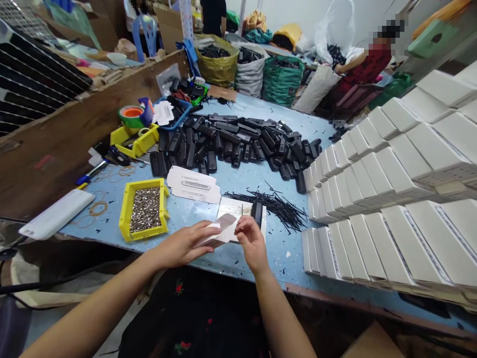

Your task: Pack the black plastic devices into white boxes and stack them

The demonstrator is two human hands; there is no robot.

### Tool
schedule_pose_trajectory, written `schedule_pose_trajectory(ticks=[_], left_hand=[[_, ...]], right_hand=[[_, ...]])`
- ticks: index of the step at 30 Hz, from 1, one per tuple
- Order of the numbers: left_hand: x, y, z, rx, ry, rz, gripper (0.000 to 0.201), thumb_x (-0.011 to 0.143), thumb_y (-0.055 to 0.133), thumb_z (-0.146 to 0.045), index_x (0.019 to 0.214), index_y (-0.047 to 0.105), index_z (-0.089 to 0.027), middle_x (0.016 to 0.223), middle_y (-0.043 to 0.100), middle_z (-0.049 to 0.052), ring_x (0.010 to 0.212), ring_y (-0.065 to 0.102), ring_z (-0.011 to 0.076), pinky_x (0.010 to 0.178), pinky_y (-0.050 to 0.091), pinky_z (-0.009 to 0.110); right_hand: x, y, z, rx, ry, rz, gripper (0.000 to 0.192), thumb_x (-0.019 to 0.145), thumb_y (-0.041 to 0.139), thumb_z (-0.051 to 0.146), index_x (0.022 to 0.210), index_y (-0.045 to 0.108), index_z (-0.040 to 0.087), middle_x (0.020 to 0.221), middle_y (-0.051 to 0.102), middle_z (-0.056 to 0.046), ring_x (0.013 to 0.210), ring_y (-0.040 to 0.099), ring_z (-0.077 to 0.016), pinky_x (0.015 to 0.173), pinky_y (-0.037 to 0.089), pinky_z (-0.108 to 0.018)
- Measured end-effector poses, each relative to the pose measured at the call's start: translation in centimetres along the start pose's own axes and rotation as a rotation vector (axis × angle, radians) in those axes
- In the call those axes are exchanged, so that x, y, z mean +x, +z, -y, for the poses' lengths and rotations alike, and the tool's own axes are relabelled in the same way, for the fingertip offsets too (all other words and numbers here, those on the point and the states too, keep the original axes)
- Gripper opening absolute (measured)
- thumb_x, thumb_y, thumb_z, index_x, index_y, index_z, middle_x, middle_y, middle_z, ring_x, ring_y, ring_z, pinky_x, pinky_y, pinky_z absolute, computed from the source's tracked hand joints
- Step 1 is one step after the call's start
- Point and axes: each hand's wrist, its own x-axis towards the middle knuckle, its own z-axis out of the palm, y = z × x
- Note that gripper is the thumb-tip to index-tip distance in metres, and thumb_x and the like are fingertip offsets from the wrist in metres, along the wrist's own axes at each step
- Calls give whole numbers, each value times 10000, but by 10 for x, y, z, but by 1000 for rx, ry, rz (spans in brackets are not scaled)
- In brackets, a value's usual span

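Observation:
My left hand [192, 243] is closed around a small white cardboard box [218, 234], whose flap stands up at the right end. Just right of that flap, my right hand [251, 241] has its fingertips pinched on what looks like a thin black stick [242, 208], largely covered by the fingers. Behind the right hand, a black plastic piece [257, 213] rests on a pale plate [225, 205]. A loose pile of thin black sticks [279, 209] lies to the right. Left of the plate is a flat printed white card [194, 185].
A yellow bin [125, 214] of small metal parts stands at left. Black plastic pieces [238, 136] are heaped across the back. Stacked white boxes [376, 228] form a wall at right. A second yellow bin [143, 142] and tape roll [132, 114] sit back left. A person [368, 67] works beyond.

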Motion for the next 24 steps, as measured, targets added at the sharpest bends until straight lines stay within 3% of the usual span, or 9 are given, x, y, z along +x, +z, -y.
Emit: schedule_pose_trajectory(ticks=[1, 3, 7, 10, 13, 16, 19, 22, 24], left_hand=[[3, 4, -4, -8, 30, 16, 378, 892, 529, -335, 1256, 466, -258, 1285, 534, 107, 1083, 584, 238, 909, 471, 369], [10, 15, -11, -59, 7, 9, 534, 818, 632, -363, 1284, 403, -241, 1289, 509, 112, 1052, 591, 237, 887, 488, 366], [25, 33, -20, -175, -204, -168, 1033, 700, 739, -374, 1472, 71, -211, 1273, 515, 149, 982, 622, 248, 845, 500, 380], [31, 35, -24, -231, -277, -146, 1057, 731, 686, -304, 1508, -24, -208, 1104, 621, 103, 840, 646, 220, 761, 505, 349], [32, 32, -25, -236, -290, -107, 1066, 712, 682, -272, 1521, -9, -219, 1051, 651, 85, 797, 648, 219, 728, 503, 339], [32, 31, -17, -268, -272, -74, 1046, 699, 690, -248, 1526, 50, -241, 1085, 649, 88, 879, 652, 243, 799, 504, 369], [30, 25, 0, -433, -420, -112, 997, 679, 750, -312, 1497, 185, -234, 1052, 654, 99, 885, 655, 265, 817, 516, 414], [23, 12, 21, -854, -569, -315, 886, 711, 734, -300, 1450, 246, -279, 965, 666, 65, 802, 670, 244, 712, 554, 394], [18, 2, 32, -1172, -543, -464, 733, 744, 681, -220, 1392, 344, -283, 984, 669, 53, 839, 680, 237, 707, 568, 371]], right_hand=[[2, 3, -3, 117, 70, -8, 467, 834, 548, 572, 1052, 618, 165, 1021, 566, -57, 819, 530, -48, 745, 467, -165], [4, 7, -6, 222, 149, 19, 560, 836, 524, 601, 1192, 580, 172, 1066, 588, -65, 819, 563, -52, 733, 491, -163], [4, 5, 2, 104, -67, 119, 562, 837, 510, 620, 1180, 651, 198, 1265, 553, -67, 1187, 547, -139, 1051, 466, -266], [1, 4, 12, 93, -50, 177, 428, 881, 511, 512, 1168, 663, 232, 1256, 576, -42, 1213, 553, -122, 1082, 463, -271], [-5, 13, 14, 77, 23, 64, 391, 925, 460, 432, 1205, 640, 227, 1218, 600, -42, 1154, 590, -104, 1034, 502, -255], [-8, 15, 8, -144, -169, 44, 424, 935, 424, 410, 1281, 589, 229, 1335, 515, -45, 1281, 499, -120, 1134, 431, -300], [5, -18, -3, -535, -252, 270, 439, 922, 431, 316, 1349, 523, 269, 1437, 402, -28, 1373, 396, -150, 1190, 359, -396], [23, -73, -18, -969, -127, 335, 450, 861, 463, 157, 1277, 587, 278, 1512, 264, -27, 1456, 249, -237, 1205, 218, -562], [27, -104, -24, -1106, -87, 364, 401, 818, 499, 112, 1162, 651, 251, 1513, 262, -30, 1476, 190, -270, 1195, 149, -612]])
